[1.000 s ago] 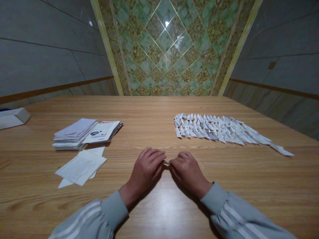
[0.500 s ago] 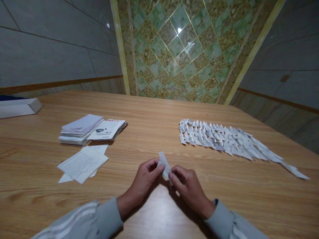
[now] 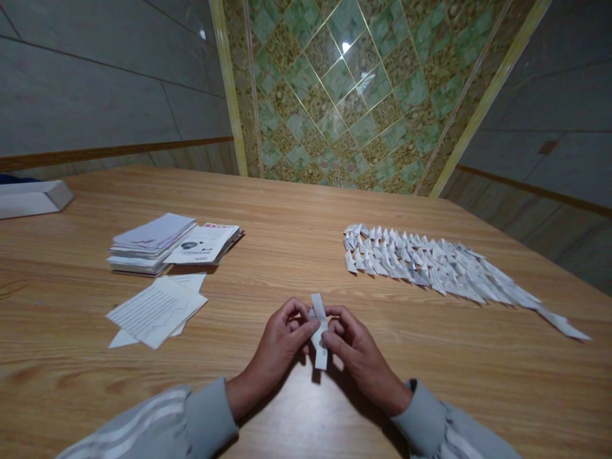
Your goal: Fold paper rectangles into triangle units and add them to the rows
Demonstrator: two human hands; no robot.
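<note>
Between my two hands, just above the table, is a small folded white paper strip (image 3: pixel 319 347). One end points away from me and the other hangs toward me, with a bend in the middle. My left hand (image 3: pixel 282 338) pinches its left side, thumb on top. My right hand (image 3: pixel 356 347) pinches the right side, its thumb pressed near the bend. Fingertips under the paper are partly hidden. Ahead and to the right, rows of folded paper pieces (image 3: pixel 411 258) with pointed tips lie close together on the table.
On the left stand a stack of paper sheets (image 3: pixel 150 239) and a printed booklet or pile (image 3: pixel 205 243). Loose sheets with printed lines (image 3: pixel 155 309) lie nearer. A white box (image 3: pixel 36 197) sits at the far left of the wooden table (image 3: pixel 287 217). Tiled walls stand behind.
The paper has turned from a slanted, narrow shape to a nearly upright strip, and its near end now shows below my thumbs. My hands stay in about the same place.
</note>
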